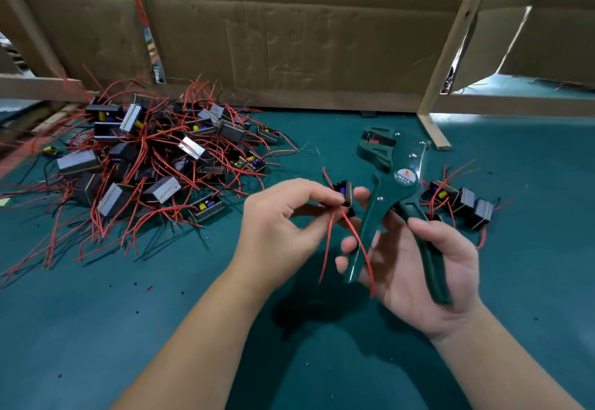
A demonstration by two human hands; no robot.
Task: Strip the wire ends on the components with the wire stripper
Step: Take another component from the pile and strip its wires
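On the left of the green table (pixel 96 329) lies a loose pile of parts (pixel 145 165): small black and grey boxes tangled in many red wires that fan out over the mat toward the near edge. Behind the pile stand a cardboard wall (pixel 289 39) and, further right, a slanting wooden post (pixel 450 55). Near the middle, above the table, the left hand (pixel 277 226) pinches one small black part (pixel 344 192) between thumb and forefinger, the other fingers curled underneath. The part's red wires (pixel 328 239) hang down from the pinch and cross in front of the tool. Just to the right, the right hand (pixel 415 268) lies palm up and grips the green wire stripper (pixel 396 190). Its fingers curl round the left handle and its thumb rests on the right handle. The two handles stand spread apart, and the tool's head points up and away from the person, clear of the held part. One fingertip of the right hand sits just beside that part. Behind the stripper, on the right, a short row of parts (pixel 463 203) with red wires rests on the table, well apart from the big pile.
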